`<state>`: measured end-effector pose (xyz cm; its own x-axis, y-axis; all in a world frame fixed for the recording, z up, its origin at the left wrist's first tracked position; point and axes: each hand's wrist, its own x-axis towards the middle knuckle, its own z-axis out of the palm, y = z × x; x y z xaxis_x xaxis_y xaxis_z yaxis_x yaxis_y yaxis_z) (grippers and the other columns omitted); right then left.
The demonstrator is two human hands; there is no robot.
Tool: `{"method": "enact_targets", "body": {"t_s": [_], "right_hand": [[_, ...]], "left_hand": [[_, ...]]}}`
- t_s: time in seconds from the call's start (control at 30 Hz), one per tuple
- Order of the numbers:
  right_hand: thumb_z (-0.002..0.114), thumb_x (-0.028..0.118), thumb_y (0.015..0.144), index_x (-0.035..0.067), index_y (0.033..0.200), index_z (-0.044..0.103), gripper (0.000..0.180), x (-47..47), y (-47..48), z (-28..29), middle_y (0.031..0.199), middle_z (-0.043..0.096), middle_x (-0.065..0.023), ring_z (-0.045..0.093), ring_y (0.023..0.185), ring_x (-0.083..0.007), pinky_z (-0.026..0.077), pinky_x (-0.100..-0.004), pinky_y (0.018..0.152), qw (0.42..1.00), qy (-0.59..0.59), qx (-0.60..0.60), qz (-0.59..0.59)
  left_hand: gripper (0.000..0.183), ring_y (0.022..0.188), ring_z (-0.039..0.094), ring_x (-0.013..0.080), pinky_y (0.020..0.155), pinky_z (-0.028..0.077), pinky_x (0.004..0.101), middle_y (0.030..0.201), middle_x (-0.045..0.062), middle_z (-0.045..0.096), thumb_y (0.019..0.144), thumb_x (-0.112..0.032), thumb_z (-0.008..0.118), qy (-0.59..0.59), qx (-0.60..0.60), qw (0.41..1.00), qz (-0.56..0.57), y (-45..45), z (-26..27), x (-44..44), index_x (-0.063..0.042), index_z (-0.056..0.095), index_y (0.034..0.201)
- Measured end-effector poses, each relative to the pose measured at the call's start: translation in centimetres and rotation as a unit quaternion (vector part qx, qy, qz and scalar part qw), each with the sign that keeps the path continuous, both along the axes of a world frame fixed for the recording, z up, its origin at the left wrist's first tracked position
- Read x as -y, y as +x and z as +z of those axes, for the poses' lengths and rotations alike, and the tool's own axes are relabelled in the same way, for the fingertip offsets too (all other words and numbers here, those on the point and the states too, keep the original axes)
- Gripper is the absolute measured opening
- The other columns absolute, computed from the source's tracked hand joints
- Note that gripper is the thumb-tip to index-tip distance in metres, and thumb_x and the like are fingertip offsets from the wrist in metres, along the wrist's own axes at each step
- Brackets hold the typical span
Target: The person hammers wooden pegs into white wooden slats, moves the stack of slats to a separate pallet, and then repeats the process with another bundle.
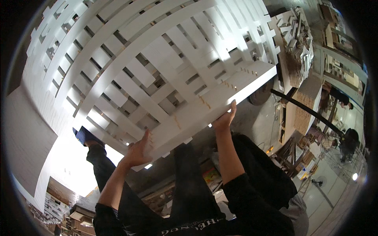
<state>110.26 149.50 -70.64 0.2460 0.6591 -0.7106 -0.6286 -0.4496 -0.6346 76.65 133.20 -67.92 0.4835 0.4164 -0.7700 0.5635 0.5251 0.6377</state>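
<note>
A long white board lies across the near side, on or just over a stack of white panel strips; I cannot tell whether it touches them. Short rows of small tan pegs, which look like dowels, stand along its upper face. My left hand grips the board's left end, thumb on top and fingers hidden beneath. Farther right, my right hand holds its front edge from below, the thumb up against that edge. The strips are layered crosswise, with gaps between them.
A large white sheet is at the left, near my foot in a blue shoe. To the right are piled white offcuts, stacked boards, a black pole and a fan. A person is farther off.
</note>
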Motion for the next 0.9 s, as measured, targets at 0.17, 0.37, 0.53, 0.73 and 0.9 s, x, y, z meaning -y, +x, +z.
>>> {"method": "enact_targets", "body": {"t_s": [0.17, 0.37, 0.53, 0.73, 0.9], "right_hand": [[0.051, 0.06, 0.084, 0.011, 0.139, 0.035, 0.076, 0.1, -0.6, -0.3, 0.14, 0.039, -0.0137, 0.038, 0.124, -0.0354, 0.031, -0.0498, 0.103, 0.994, -0.018, 0.106, -0.027], [0.019, 0.074, 0.087, 0.011, 0.146, 0.022, 0.086, -1.1, -2.0, 2.5, 0.149, 0.023, -0.0165, 0.026, 0.134, -0.0352, 0.021, -0.0497, 0.111, 0.99, -0.05, -0.037, -0.125], [0.041, 0.076, 0.079, 0.003, 0.136, 0.038, 0.093, -0.4, -1.1, -4.2, 0.13, 0.048, -0.0154, 0.048, 0.117, -0.031, 0.043, -0.0452, 0.094, 0.988, -0.012, 0.145, -0.042], [0.058, 0.078, 0.068, -0.006, 0.106, 0.062, 0.093, -4.6, -3.7, -1.2, 0.096, 0.065, -0.0143, 0.061, 0.083, -0.0264, 0.05, -0.0432, 0.075, 0.843, -0.405, 0.342, -0.097], [0.05, 0.075, 0.075, -0.007, 0.125, 0.05, 0.096, -6.7, -5.9, 3.5, 0.115, 0.059, -0.0238, 0.059, 0.105, -0.0356, 0.046, -0.0432, 0.09, 0.813, -0.43, 0.39, -0.031]], "left_hand": [[0.108, 0.134, 0.031, 0.0353, 0.107, 0.027, 0.0535, 0.147, 0.022, 0.027, 0.063, -0.025, 0.078, 0.198, -0.163, 0.966, -0.023, 4.2, 4.8, 0.1, -0.012, 0.014, 0.148], [0.065, 0.121, 0.046, 0.0366, 0.097, 0.043, 0.0416, 0.138, 0.018, 0.039, 0.064, -0.015, 0.076, 0.231, -0.164, 0.956, 0.076, 3.9, 5.0, 0.5, -0.005, 0.051, 0.124], [0.063, 0.109, 0.055, 0.0326, 0.086, 0.049, 0.0414, 0.125, 0.014, 0.05, 0.065, -0.015, 0.075, 0.206, -0.124, 0.961, 0.137, 2.0, 7.4, -1.7, -0.007, 0.052, 0.123], [0.059, 0.097, 0.058, 0.0371, 0.077, 0.05, 0.0447, 0.11, 0.016, 0.053, 0.063, -0.013, 0.073, 0.366, -0.206, 0.887, 0.191, 4.5, 3.7, -14.0, -0.007, 0.052, 0.118], [0.061, 0.098, 0.057, 0.0361, 0.078, 0.049, 0.0459, 0.108, 0.015, 0.052, 0.062, -0.013, 0.072, 0.405, -0.263, 0.854, 0.194, 6.7, -0.6, -25.4, -0.005, 0.05, 0.118]]}}
